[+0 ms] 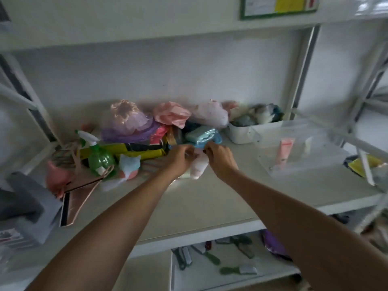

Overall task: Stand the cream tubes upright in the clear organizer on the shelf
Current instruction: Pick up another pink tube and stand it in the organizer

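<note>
- Shelf (pixel 210 198): pale board at mid-frame, white metal uprights L and R; a lower level w/ small tools shows beneath, blurred.
- Left hand (pixel 180 157): reaching in from lower L, fingers curled together onto the upper end of a pale pink cream tube (pixel 198 165); grip reads as closed on it, though motion blur hides the fingertips.
- Right hand (pixel 220 157): reaching in from lower R, fingers pinched on the same tube's top end, just beside the L hand; the two hands nearly touch.
- Pale pink cream tube: between both hands, near shelf centre, tilted, lower end pointing down toward the board; whether that end touches the shelf cannot be told.
- Clear organizer (pixel 294 143): transparent bin on the shelf's R part, well apart from the hands.
- Pink tube (pixel 284 151): inside the organizer, standing roughly upright w/ a slight lean.
- White bin (pixel 249 132): just behind-L of the organizer, filled w/ soft grey and teal items.
- Clutter at rear: pink, purple and white bagged bundles (pixel 147 120) along the back wall.
- Green spray bottle (pixel 98 155): L of the hands, lying tilted in front of a yellow box (pixel 134 151).
- Light-blue and pink soft toy (pixel 129 164): just R of the bottle, near the L wrist.
- Grey box (pixel 23 206): far L, at shelf edge.
</note>
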